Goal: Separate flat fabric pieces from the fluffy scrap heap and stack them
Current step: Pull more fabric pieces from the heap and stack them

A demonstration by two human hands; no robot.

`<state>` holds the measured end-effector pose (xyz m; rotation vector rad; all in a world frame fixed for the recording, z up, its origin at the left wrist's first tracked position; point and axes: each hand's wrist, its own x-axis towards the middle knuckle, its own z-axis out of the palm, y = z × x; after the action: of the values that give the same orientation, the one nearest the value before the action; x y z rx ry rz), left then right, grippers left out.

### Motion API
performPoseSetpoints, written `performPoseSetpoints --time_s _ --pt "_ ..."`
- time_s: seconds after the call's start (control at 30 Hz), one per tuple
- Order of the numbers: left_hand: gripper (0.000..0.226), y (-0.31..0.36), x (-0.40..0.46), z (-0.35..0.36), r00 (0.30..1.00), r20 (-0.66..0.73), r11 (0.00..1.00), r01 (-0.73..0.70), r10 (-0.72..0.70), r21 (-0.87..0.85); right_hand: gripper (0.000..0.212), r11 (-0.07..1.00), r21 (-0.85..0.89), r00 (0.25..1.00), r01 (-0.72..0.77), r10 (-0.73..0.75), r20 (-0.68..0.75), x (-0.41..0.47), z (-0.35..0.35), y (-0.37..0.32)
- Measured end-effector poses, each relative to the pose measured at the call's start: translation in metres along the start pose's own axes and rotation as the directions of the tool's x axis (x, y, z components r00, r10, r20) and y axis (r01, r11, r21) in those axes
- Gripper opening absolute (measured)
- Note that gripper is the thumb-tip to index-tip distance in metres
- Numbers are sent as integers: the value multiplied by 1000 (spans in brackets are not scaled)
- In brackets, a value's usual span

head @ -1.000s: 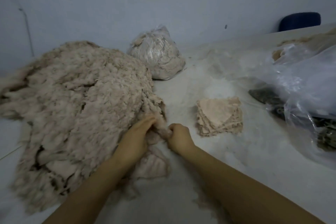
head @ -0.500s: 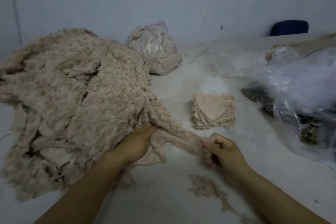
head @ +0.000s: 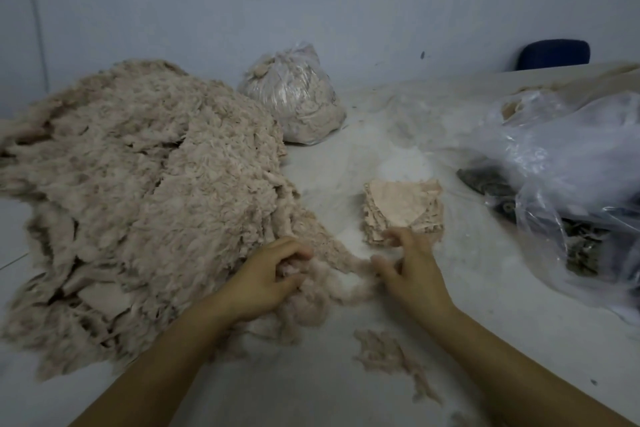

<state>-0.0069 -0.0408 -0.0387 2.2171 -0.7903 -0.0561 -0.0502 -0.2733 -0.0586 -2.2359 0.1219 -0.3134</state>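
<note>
A big heap of beige fluffy scraps (head: pixel 138 191) covers the left half of the white table (head: pixel 311 392). A neat stack of flat pinkish fabric pieces (head: pixel 403 210) lies right of centre. My left hand (head: pixel 266 274) curls its fingers round a fluffy tuft (head: pixel 332 274) pulled out from the heap's near right edge. My right hand (head: pixel 412 270) is at the other end of that tuft, just in front of the stack, its fingers blurred; whether they grip the tuft cannot be made out.
A tied clear bag of fluffy scraps (head: pixel 294 97) stands at the back. A large crumpled clear plastic bag (head: pixel 571 177) with dark scraps fills the right side. A loose bit of fluff (head: pixel 388 357) lies near the front edge. A blue chair back (head: pixel 554 54) shows behind.
My right hand, which had drawn a fluffy strip out to the right, has come back left towards the left hand. The strip now lies bunched between both hands.
</note>
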Motion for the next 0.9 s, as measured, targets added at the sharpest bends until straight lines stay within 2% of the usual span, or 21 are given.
performPoseSetpoints --time_s 0.07,0.1,0.17,0.2,0.23,0.3,0.37,0.43,0.5,0.53,0.63,0.77,0.8,0.9 --pt "21 1 -5 -2 995 -65 997 -74 74 16 11 978 36 970 206 -209 124 -10 12 -15" --pt "22 1 -9 -3 986 -122 992 -109 116 67 7 951 50 925 306 -309 220 -16 21 -21" --pt "24 -2 -18 -9 964 -203 975 -138 173 175 20 886 56 804 460 -442 399 -27 40 -25" --pt "23 -5 -23 -12 965 -198 968 -130 173 215 31 862 16 763 507 -457 457 -30 50 -26" --pt "23 -8 -27 -14 975 -159 963 -112 154 246 38 839 -56 746 540 -447 493 -31 58 -25" --pt "29 -16 -37 -14 997 -19 956 -71 80 284 31 831 -127 769 542 -429 473 -28 67 -29" --pt "34 -27 -46 -8 997 67 947 -54 35 315 20 856 -3 792 517 -477 381 -26 65 -33" --pt "38 -33 -47 -4 995 101 945 -8 -26 328 15 822 121 741 556 -557 377 -24 58 -28" --pt "40 -38 -43 -3 993 86 944 50 -82 325 14 787 156 654 597 -591 473 -27 45 -20" --pt "41 -41 -42 -3 990 91 940 69 -105 334 15 793 149 639 590 -572 515 -29 36 -15" --pt "44 -54 -38 -1 985 118 923 76 -130 377 18 823 144 685 549 -542 487 -28 3 5" --pt "42 -62 -33 2 981 -16 908 187 -195 375 15 895 88 812 438 -436 389 -27 -47 40" --pt "39 -58 -31 3 983 -73 921 182 -167 345 12 910 88 832 406 -407 377 -28 -57 46" --pt "31 -31 -23 15 971 -240 974 42 12 221 9 929 144 843 342 -371 390 -30 -64 45"
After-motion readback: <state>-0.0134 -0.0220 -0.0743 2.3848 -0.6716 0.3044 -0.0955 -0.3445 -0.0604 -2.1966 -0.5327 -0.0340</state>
